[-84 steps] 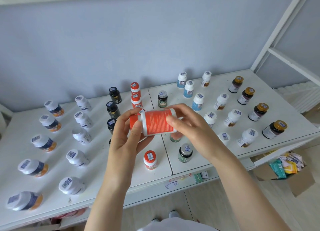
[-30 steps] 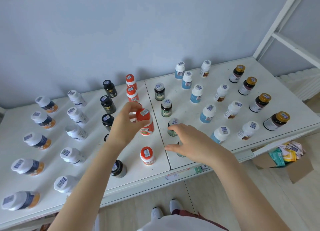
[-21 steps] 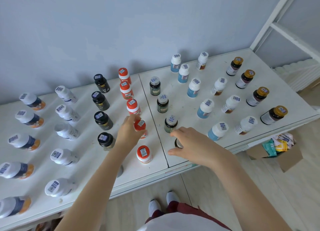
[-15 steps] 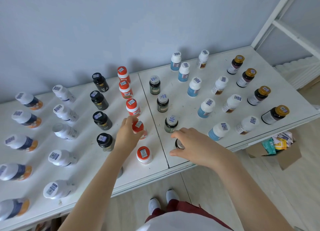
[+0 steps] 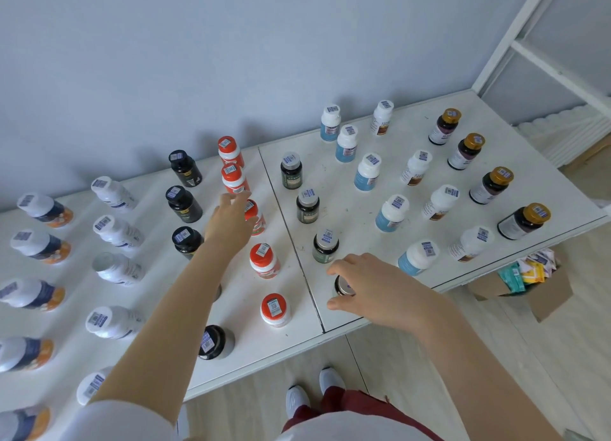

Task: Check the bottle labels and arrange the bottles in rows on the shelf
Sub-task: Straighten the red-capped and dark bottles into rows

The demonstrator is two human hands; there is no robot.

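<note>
Several rows, shelf (image 5: pixel 330 182): bottles stand close in lines; one knocked over could topple neighbours.
Left hand (image 5: pixel 229 224): fingers loose, fairly straight, holding nothing, among orange-capped bottles (image 5: pixel 264 262); forearm low over black bottles (image 5: pixel 183 205), sweep risk.
Right hand (image 5: pixel 373 288): fingers curled round dark silver-capped bottle (image 5: pixel 344 286) near the shelf's front edge; a slip could send it off.

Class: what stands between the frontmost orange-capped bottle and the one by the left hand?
One more upright orange-capped bottle, seen in the head view.
</note>
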